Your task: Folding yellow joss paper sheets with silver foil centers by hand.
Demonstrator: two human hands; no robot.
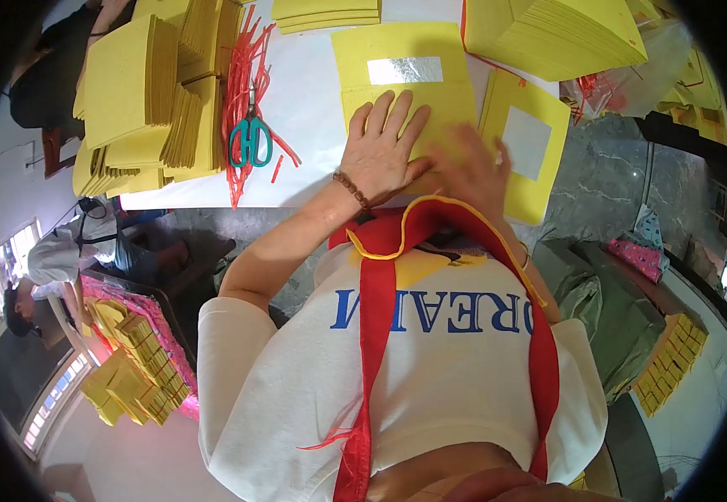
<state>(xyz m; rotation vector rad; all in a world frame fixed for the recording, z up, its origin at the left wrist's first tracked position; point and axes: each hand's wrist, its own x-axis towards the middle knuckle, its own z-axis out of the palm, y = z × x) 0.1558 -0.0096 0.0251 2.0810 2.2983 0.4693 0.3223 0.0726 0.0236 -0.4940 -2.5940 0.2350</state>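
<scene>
My left hand (382, 151) lies flat with fingers spread on a yellow paper sheet (439, 105), just below the silver rectangle (405, 70) stuck on it. A crosswise fold or edge runs over the sheet near my fingertips. Close to the sheet's lower right part, my right hand (474, 171) is smeared by motion, so its fingers and anything in them cannot be made out. Beside it on the right lies another yellow sheet (541, 188) with a pale silver-grey rectangle (526, 140).
Teal-handled scissors (250, 140) lie on red strips (240, 75) left of my hands. Yellow paper stacks stand at the left (125, 84), back (326, 12) and back right (556, 38), near a clear plastic bag (644, 75). Another person (74, 251) is beside more yellow bundles (141, 360).
</scene>
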